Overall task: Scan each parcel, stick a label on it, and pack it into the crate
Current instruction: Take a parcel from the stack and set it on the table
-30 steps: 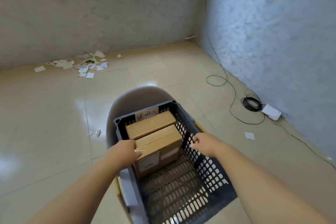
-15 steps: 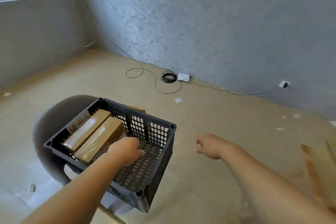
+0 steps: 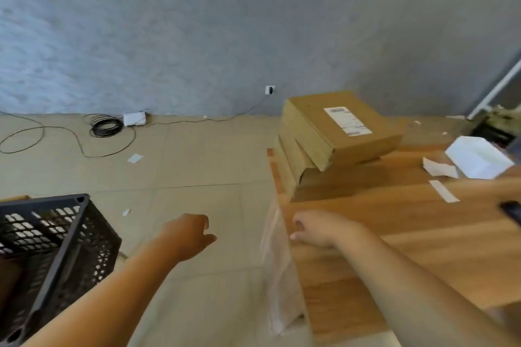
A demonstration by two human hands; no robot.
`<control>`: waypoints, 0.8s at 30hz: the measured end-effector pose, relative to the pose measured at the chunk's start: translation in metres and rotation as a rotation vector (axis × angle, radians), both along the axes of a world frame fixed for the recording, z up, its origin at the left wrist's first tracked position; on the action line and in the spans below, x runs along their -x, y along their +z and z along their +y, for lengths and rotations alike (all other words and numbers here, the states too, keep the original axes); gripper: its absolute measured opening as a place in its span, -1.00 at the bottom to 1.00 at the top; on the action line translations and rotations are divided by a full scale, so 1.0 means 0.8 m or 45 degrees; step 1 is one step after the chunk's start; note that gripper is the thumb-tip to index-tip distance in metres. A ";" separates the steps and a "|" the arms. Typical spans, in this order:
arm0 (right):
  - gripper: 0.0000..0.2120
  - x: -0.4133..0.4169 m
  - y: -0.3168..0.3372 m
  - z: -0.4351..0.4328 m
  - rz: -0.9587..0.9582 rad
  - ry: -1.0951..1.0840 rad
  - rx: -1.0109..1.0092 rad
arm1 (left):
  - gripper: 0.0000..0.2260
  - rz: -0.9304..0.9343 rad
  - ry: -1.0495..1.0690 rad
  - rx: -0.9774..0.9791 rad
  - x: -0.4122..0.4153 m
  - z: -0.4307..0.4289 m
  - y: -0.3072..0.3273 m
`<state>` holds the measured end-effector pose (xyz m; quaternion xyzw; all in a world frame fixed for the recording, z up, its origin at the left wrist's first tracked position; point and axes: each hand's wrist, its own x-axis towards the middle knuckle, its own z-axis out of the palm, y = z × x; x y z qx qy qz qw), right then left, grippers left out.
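A stack of brown cardboard parcels (image 3: 335, 138) stands at the far left corner of a wooden table (image 3: 394, 234); the top one carries a white label (image 3: 347, 120). The dark plastic crate (image 3: 53, 245) is at the lower left edge of view, its inside hidden from here. My left hand (image 3: 189, 234) hangs empty over the floor between crate and table, fingers loosely apart. My right hand (image 3: 318, 229) hovers empty at the table's left edge, fingers curled but apart. Loose white label sheets (image 3: 444, 190) lie on the table at right.
A white paper pack (image 3: 479, 158) and a dark device (image 3: 511, 213) sit at the table's right side. A coiled black cable (image 3: 105, 126) and a white adapter (image 3: 134, 118) lie on the tiled floor by the grey wall. Paper scraps dot the floor.
The view has swung right from the crate to the table. My left hand has left the parcel in the crate, and both hands have moved toward the table, empty.
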<state>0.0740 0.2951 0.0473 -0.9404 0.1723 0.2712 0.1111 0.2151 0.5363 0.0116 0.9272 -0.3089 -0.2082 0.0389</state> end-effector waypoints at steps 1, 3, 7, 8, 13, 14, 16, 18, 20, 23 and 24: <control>-0.60 0.027 0.004 -0.023 0.013 -0.029 0.006 | -0.62 0.013 -0.032 0.012 0.020 -0.028 0.001; -0.53 0.078 0.011 -0.070 0.038 -0.086 0.027 | -0.62 0.042 -0.085 0.046 0.058 -0.081 0.002; -0.51 0.163 0.023 -0.150 0.051 -0.222 0.053 | -0.64 0.109 -0.160 0.139 0.124 -0.171 0.006; -0.51 0.181 0.025 -0.167 0.054 -0.252 0.071 | -0.65 0.130 -0.164 0.171 0.138 -0.190 0.007; -0.49 0.239 0.038 -0.234 0.023 -0.405 0.127 | -0.71 0.185 -0.153 0.298 0.171 -0.257 0.017; -0.48 0.244 0.039 -0.247 0.005 -0.430 0.146 | -0.72 0.177 -0.149 0.320 0.171 -0.267 0.019; -0.46 0.249 0.041 -0.270 -0.039 -0.471 0.186 | -0.73 0.153 -0.119 0.372 0.165 -0.282 0.023; -0.46 0.247 0.042 -0.290 -0.113 -0.506 0.200 | -0.75 0.120 -0.065 0.451 0.155 -0.292 0.028; -0.48 0.237 0.044 -0.309 -0.213 -0.537 0.211 | -0.81 0.091 0.029 0.585 0.144 -0.298 0.033; -0.52 0.212 0.047 -0.339 -0.367 -0.565 0.240 | -0.90 0.102 0.243 0.865 0.127 -0.307 0.038; -0.56 0.200 0.048 -0.351 -0.434 -0.571 0.247 | -0.90 0.101 0.322 0.950 0.122 -0.312 0.040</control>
